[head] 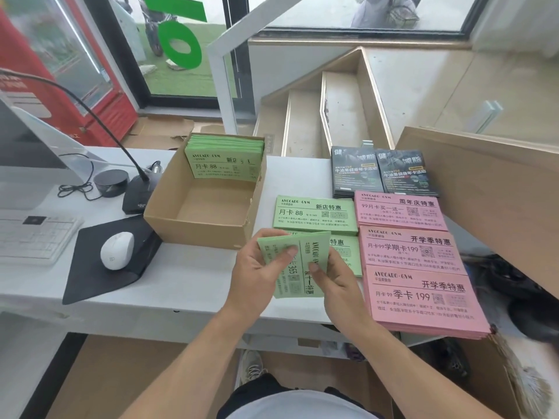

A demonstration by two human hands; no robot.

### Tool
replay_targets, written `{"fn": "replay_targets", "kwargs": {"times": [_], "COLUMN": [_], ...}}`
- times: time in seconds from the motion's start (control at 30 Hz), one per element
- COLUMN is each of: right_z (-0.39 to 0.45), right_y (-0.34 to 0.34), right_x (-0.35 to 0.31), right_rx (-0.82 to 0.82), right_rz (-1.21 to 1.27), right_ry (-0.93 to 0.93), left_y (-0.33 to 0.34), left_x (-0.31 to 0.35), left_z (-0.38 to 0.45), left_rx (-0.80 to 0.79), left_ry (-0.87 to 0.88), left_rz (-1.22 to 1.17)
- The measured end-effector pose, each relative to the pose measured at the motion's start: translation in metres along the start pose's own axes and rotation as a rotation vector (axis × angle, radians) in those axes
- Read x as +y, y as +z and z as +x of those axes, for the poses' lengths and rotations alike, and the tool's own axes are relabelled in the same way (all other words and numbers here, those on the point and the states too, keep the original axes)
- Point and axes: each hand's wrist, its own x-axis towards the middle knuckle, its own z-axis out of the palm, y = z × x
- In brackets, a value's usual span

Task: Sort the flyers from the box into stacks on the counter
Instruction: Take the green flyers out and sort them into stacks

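Left hand (260, 273) and right hand (334, 278) are both pinching a thin fan of green paper flyers (298, 264) over the white counter (187, 285), thumbs on top. Cardboard box (199, 228) is sitting just behind, more green flyers (225, 160) leaning inside. Flat green stacks (316, 216), pink stacks (417, 276) and glossy dark stacks (381, 172) are lying right.

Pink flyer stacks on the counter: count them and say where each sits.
3, in a column at the counter's right: the far stack beside the dark flyers, the middle stack, and the near stack at the counter edge. None appear hidden.
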Motion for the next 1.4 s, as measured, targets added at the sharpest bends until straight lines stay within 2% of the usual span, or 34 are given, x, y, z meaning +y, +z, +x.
{"fn": "replay_targets", "kwargs": {"times": [0.33,0.47,0.57,0.6,0.67,0.73,0.83,0.9,1.1,1.2,1.33,1.4], "right_z": [-0.004,0.004,0.012,0.016,0.028,0.048,0.089,0.118,0.193,0.216,0.236,0.239], "right_y": [0.003,-0.018,-0.047,-0.055,-0.066,-0.073,-0.078,-0.076,-0.073,-0.075,-0.077,-0.079], "right_x": [0.022,0.023,0.017,0.012,0.001,-0.011,-0.028,-0.036,-0.031,-0.027,-0.020,-0.012], "right_rx": [0.006,-0.050,-0.005,0.041,0.133,0.180,0.175,0.157,0.077,0.037,-0.017,-0.008], "right_rz": [-0.055,-0.202,-0.276,-0.293,-0.391,-0.539,-0.780,-0.871,-0.998,-1.032,-1.054,-1.205], "right_ry": [0.070,0.154,0.216,0.233,0.238,0.244,0.259,0.277,0.384,0.373,0.356,0.277], "left_y": [-0.006,-0.007,-0.012,-0.013,-0.015,-0.012,-0.008,-0.007,-0.006,-0.003,-0.004,-0.004], "left_x": [-0.014,-0.008,-0.007,-0.009,-0.013,-0.016,-0.024,-0.028,-0.046,-0.054,-0.064,-0.068], "left_z": [-0.003,0.007,0.025,0.030,0.042,0.056,0.086,0.106,0.150,0.165,0.181,0.184], "left_rx": [0.025,0.133,0.202,0.217,0.232,0.155,-0.021,-0.042,0.005,0.036,0.058,0.064], "left_ry": [-0.080,-0.147,-0.212,-0.219,-0.168,-0.092,-0.069,-0.095,-0.214,-0.247,-0.328,-0.383], "left_rz": [0.065,-0.139,-0.257,-0.206,0.108,0.438,0.791,0.951,0.860,0.773,0.774,0.783]}}
